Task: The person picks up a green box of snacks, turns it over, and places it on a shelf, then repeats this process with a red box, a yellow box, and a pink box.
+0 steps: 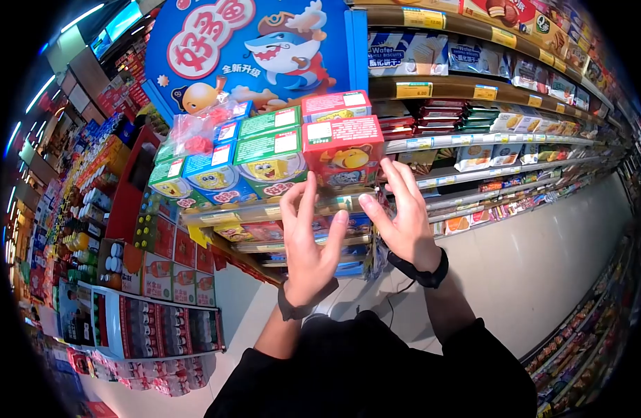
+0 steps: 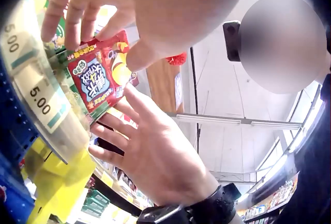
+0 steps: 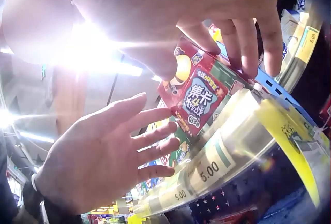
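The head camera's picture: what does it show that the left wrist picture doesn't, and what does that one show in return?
Only the head view shows the big blue board with its shark picture, the wafer packs and the pale floor.

Only the left wrist view shows a person's blurred-out head, and only there can price labels reading 5.00 be made out.

Both show the left hand and the right hand, a dark band on the right wrist, and a red box near the fingers.

black top (image 1: 376, 380) | short black sleeves (image 1: 489, 352) | 2 dark wristbands (image 1: 423, 274) | black head-worn box (image 2: 232, 41)
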Demonstrator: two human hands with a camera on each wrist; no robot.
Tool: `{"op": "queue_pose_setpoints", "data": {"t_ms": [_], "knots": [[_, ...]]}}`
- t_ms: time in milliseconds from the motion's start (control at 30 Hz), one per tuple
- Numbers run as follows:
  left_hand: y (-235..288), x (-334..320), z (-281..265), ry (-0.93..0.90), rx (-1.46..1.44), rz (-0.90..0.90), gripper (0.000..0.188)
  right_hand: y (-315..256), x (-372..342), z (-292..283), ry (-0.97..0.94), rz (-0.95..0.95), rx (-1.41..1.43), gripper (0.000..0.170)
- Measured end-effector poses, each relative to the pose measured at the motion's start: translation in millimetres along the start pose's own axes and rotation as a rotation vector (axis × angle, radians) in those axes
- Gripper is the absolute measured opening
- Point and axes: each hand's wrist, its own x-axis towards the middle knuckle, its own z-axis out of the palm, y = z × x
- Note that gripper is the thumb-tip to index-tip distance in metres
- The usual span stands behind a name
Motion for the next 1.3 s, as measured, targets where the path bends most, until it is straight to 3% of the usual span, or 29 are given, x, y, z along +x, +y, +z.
{"op": "queue_pose_setpoints", "data": {"t_ms": [267,300,533,733,967,1067,1233,1300], "knots": [[-1.7,3.0,4.8,-0.041,-0.013,-0.060,0.070,8.5,7.0,7.5,0.037,-0.025,-0.037,0.063],[-6.7,3.1,5.7,-0.021,0.038,0.009,0.069,10.0,8.2,6.9,0.035,-0.023,-0.035,0.063],[-1.4,-0.5,4.6,0.022,-0.009,-0.099,0.061,28.1,16.1,16.9,0.082,0.084,0.055,0.054],[0.9,0.1,2.6,-0.025,-0.027,-0.073,0.057,24.3,24.4,19.4,0.170,0.010,-0.009,0.050],[7.1,-1.5,-7.9,-0.076,-0.098,-0.139,0.046,33.7,22.1,17.8,0.150,-0.047,-0.001,0.046],[-3.2,-4.6,-9.8,-0.075,-0.060,-0.056,0.043,41.3,20.3,20.7,0.154,-0.054,-0.025,0.048],[3.1,-19.9,-24.1,-0.148,-0.115,-0.092,0.023,44.2,13.8,17.1,0.161,-0.091,-0.112,0.049],[-8.9,-37.9,-32.5,-0.157,-0.086,-0.043,0.018,34.3,0.1,11.7,0.210,-0.025,-0.028,0.050]]}}
